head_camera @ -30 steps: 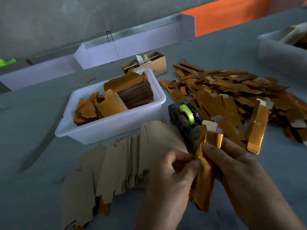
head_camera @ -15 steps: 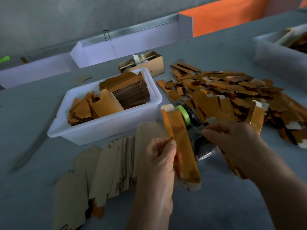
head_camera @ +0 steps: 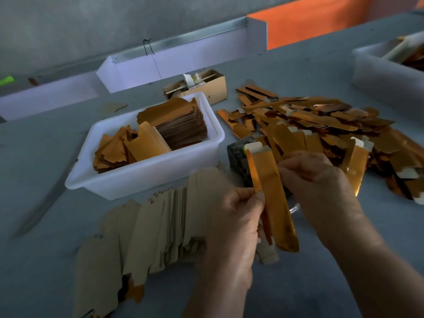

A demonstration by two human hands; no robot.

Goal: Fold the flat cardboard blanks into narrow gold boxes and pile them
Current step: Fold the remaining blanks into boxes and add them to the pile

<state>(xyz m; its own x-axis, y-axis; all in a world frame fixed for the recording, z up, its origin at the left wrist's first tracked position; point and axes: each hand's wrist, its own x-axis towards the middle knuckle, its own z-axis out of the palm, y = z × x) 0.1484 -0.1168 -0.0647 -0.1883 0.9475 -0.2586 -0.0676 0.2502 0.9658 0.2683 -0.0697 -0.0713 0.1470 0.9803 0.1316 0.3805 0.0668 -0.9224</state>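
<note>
Left hand: pinches the gold box by its left edge, thumb on top, holding it upright-tilted over the near table.
Right hand: fingers curled at the box's right edge; whether they grip it, I cannot tell.
Flat blanks: fanned row, near left.
Folded boxes pile: far right.
White tub: left of the pile, holding more blanks.

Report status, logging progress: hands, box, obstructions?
Left hand pinches gold box. Right hand at its edge, grip unclear. Tape dispenser close behind, nothing blocking.
</note>
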